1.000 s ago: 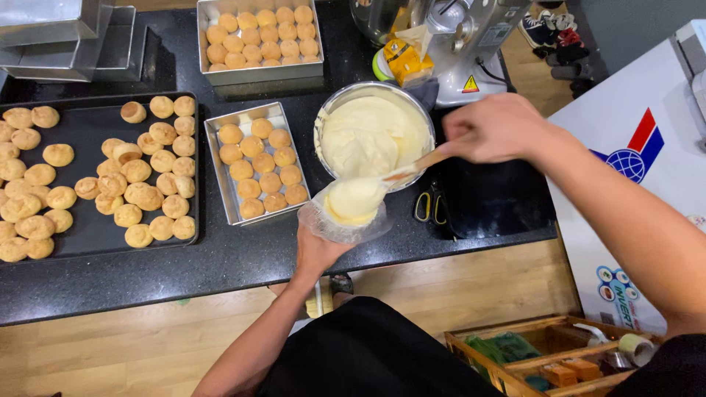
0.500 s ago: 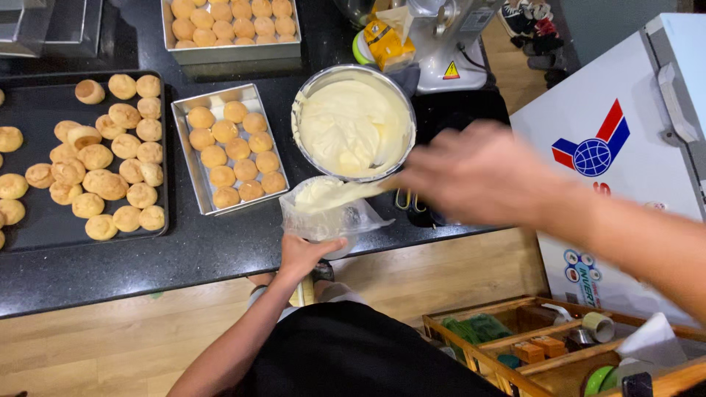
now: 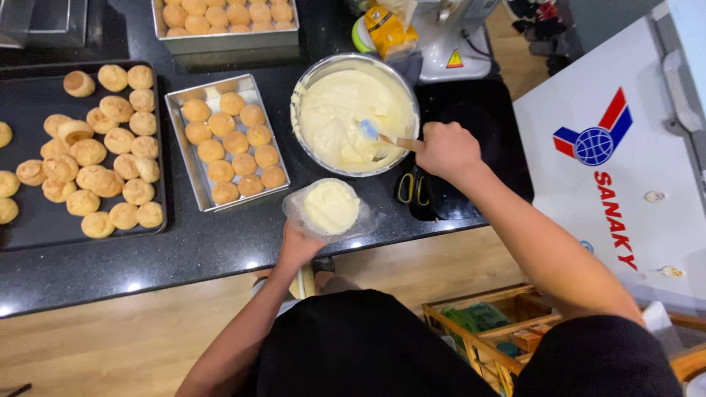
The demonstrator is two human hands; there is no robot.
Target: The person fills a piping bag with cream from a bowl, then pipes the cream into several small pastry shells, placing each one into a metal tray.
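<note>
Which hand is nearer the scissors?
Right. The right hand holds the spatula in the cream bowl, just above the scissors. The left hand holds the piping bag, off to the scissors' left.

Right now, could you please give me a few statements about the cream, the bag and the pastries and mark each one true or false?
1. The right hand holds a spatula whose blade sits in the metal bowl of cream. True.
2. The left hand holds an empty piping bag. False: the clear bag already has cream in it.
3. The small metal tray left of the bowl holds round pastries in rows. True.
4. The scissors lie inside the bowl. False: the scissors lie on the black counter, below the right hand.
5. The dark baking sheet at far left is bare. False: it carries many puffs.
</note>
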